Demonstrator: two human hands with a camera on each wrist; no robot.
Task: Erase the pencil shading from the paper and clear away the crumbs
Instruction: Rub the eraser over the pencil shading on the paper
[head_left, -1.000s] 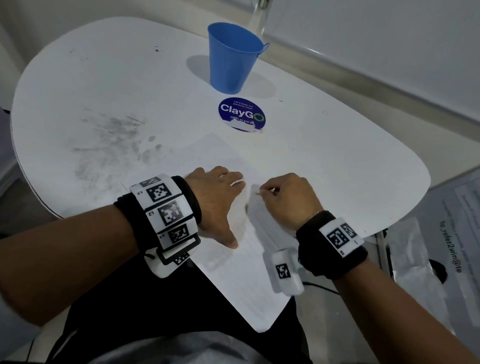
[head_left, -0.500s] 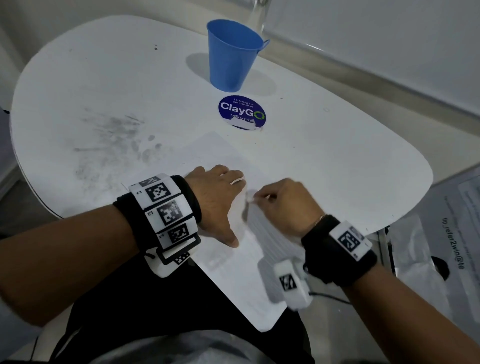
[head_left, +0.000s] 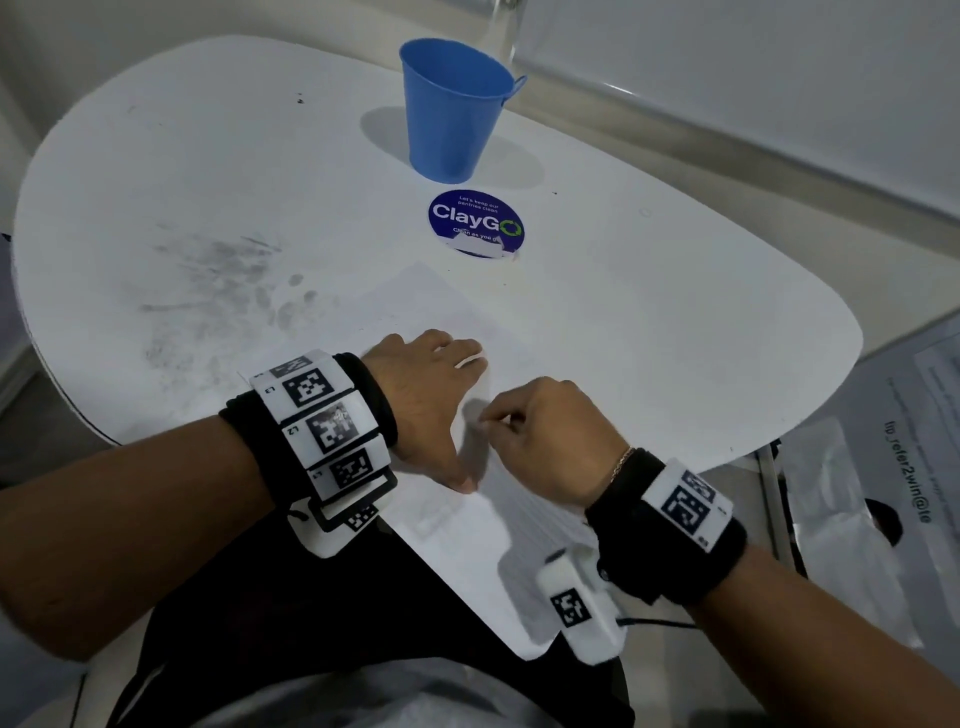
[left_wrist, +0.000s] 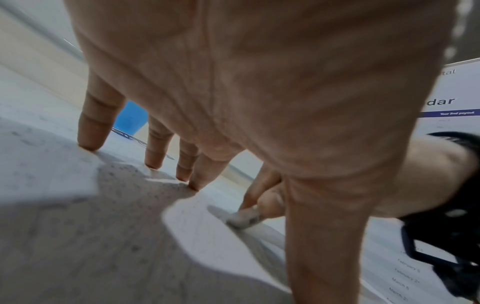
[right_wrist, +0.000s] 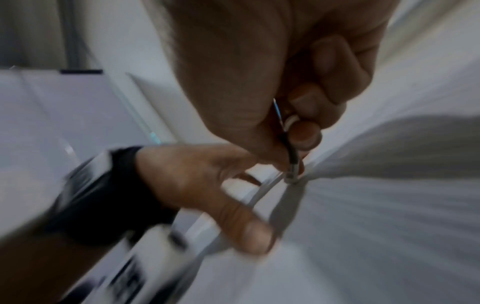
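The right hand (head_left: 545, 441) pinches a small white eraser (left_wrist: 242, 219) between thumb and fingertips, its lower end pressed onto the paper (head_left: 441, 306); the right wrist view is badly smeared, so the dark band seen on the eraser there may be a sleeve or only blur. The left hand (head_left: 431, 400) lies flat with straight fingers (left_wrist: 92, 125) spread on the sheet, holding it down, thumb stretched toward the near edge. The eraser sits just beside that thumb, on its right, in the gap between thumb and forefinger, so the right hand is the one at work and the left only anchors.

The paper lies slantwise on the desk (head_left: 701, 364), its long axis running from the far left toward the near right, where its corner overhangs the desk's edge above the person's lap. Any shading under the eraser is too faint to make out in the head view. Strokes along that axis probably have free room toward the near right; toward the left the pinning thumb blocks them.

A blue cup (head_left: 454, 109) stands upright well beyond the sheet, with a round ClayGo sticker (head_left: 475, 223) between it and the paper's far corner. Grey smudges (head_left: 218, 291) mark the desk to the left.
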